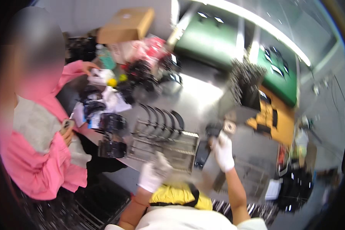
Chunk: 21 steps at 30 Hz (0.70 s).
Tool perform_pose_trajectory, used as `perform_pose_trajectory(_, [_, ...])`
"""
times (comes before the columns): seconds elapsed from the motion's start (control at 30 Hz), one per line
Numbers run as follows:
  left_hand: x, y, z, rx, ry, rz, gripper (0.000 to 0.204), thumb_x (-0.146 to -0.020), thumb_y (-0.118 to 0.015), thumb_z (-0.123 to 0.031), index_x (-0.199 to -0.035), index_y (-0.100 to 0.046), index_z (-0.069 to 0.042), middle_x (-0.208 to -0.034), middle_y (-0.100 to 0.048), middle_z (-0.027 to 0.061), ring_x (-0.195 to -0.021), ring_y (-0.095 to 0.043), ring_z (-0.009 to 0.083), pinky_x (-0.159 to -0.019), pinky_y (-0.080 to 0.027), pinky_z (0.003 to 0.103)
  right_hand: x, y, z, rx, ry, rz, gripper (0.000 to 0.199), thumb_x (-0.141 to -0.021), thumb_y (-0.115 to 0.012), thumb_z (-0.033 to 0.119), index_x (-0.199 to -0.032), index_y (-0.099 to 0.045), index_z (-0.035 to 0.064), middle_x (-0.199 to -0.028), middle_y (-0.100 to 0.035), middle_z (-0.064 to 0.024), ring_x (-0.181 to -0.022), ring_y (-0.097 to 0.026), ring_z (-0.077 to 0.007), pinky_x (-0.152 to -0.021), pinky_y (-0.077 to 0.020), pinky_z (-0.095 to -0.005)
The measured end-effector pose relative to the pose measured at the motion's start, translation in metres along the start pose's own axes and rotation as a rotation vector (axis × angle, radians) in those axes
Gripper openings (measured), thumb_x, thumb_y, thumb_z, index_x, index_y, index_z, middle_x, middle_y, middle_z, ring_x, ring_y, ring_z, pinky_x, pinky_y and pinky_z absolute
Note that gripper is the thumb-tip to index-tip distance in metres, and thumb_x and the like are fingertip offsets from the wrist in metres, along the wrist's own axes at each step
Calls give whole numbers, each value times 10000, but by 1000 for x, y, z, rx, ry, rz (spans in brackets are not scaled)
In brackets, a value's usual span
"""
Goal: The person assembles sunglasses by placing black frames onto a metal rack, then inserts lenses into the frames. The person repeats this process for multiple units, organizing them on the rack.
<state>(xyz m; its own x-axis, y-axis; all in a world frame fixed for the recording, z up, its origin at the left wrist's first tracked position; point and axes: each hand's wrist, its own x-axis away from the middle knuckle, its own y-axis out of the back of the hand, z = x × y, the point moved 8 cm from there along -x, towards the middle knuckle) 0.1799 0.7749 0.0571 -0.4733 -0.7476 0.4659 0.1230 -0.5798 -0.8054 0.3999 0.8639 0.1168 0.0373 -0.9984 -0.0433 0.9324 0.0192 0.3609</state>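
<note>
Right hand (223, 152) at a small pale piece (229, 127), wire rack (191, 135) to its left

Its white-gloved fingers bunch at the near side of the pale piece; blur hides whether they are clamped on it. Left hand (155, 173), also gloved, is at the rack's near side; I cannot tell whether its fingers hold anything. Curved dark strips (176, 119), about 5, stand at the rack's far part. Left of it sit 2 dark glossy stacks (113, 123). Farther right, a grey spiky bundle (241, 78) seems to rise from a dark box (252, 100). An orange board (285, 130) bears dark pieces (263, 128). Far left, a cardboard box (126, 25) stands, contents hidden.
</note>
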Motion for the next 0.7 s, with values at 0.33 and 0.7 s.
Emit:
perform_pose_trajectory(0.33, [62,-62,-95,-816,-806,407,306,-984,-602,-174,-1283,-563,-125,-993,-582,31,-893,-544,190,-974,-446,394,-21,-57,-156,-143,-420,-30,264,-990,-543,227,-1119,-659,28,-759,-623,-30,-620,-561,-112,-591,-471,-295])
perform_pose_trajectory(0.7, [45,-67,-96,-871,-798,388,312,-974,-632,-167,-1271,-542,-130,-1018,-594,30,-959,-555,188,-1006,-421,407,-39,-71,-112,176,-464,25,318,-929,-480,275,-1029,-689,57,-891,-688,-227,-901,-654,-420,-815,-491,-469])
